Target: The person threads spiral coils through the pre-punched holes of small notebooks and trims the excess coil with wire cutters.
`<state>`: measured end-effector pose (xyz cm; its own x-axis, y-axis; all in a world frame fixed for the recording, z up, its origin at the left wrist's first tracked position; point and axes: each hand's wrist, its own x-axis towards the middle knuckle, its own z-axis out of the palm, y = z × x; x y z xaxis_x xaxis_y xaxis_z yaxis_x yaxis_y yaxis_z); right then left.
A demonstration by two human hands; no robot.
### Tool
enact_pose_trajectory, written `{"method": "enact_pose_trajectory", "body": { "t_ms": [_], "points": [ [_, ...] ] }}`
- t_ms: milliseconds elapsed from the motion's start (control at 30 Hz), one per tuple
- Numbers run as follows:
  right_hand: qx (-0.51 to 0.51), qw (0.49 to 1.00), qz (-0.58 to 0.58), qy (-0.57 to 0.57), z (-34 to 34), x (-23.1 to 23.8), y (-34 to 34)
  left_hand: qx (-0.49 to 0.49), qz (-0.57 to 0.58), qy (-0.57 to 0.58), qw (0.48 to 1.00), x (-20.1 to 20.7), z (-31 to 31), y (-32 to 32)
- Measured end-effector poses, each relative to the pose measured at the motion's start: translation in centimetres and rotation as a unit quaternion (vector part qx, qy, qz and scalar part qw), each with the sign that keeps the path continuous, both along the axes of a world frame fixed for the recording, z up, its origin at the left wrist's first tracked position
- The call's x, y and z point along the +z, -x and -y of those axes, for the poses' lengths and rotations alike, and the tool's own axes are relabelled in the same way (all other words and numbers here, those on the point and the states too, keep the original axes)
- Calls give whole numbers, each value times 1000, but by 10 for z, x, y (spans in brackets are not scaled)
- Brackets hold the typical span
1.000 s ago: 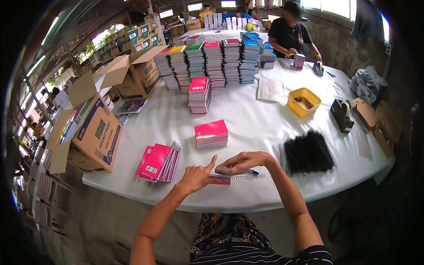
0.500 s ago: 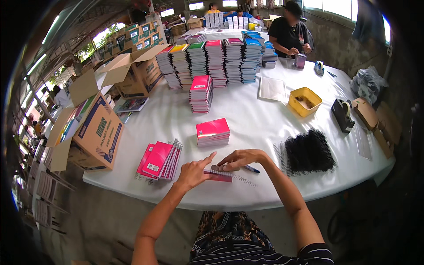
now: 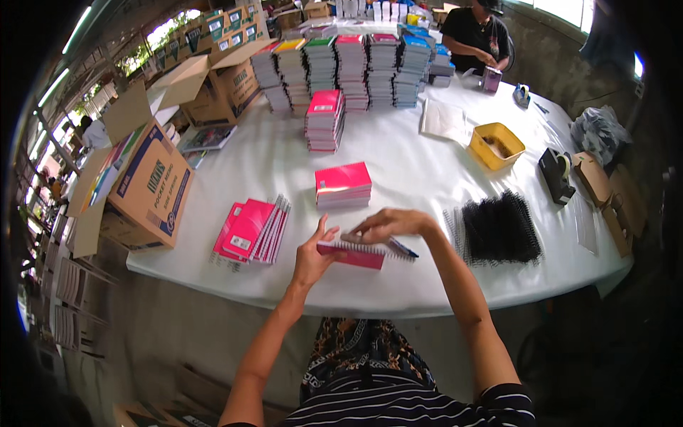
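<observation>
Near the front of the white table, my left hand [image 3: 313,257] grips a pink notebook [image 3: 358,257] at its left end, with the index finger raised. The notebook stands on its long side, its spine edge up. A dark wire coil [image 3: 366,248] runs along that edge and sticks out past the right end. Just above the coil my right hand [image 3: 388,225] is closed on a small greyish block [image 3: 351,238], whose kind I cannot make out. A dark blue pen [image 3: 403,248] lies beside the coil's free end.
Pink notebooks with coils [image 3: 254,226] lie fanned at left; a short pink stack [image 3: 343,185] sits ahead. Black coils [image 3: 500,229] are piled at right, near a yellow tub [image 3: 496,146] and tape dispenser [image 3: 556,176]. Left stands an open carton [image 3: 153,188]. A person [image 3: 478,39] works across the table.
The coil's free end past the notebook has become shorter. My right hand has moved slightly right with the block, and the notebook is tipped more upright in my left hand. The view has tilted down.
</observation>
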<state>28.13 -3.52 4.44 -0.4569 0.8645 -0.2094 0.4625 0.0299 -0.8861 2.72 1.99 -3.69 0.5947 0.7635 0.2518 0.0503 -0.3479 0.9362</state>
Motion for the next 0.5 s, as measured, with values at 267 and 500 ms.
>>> {"method": "enact_pose_trajectory", "body": {
  "t_ms": [267,500],
  "points": [
    [-76,984,-157,29,13,-2,-5,-2,28,1,1000,2,7,-5],
    [-65,992,-103,23,7,6,4,-2,23,-13,1000,2,7,-3]
  ]
}}
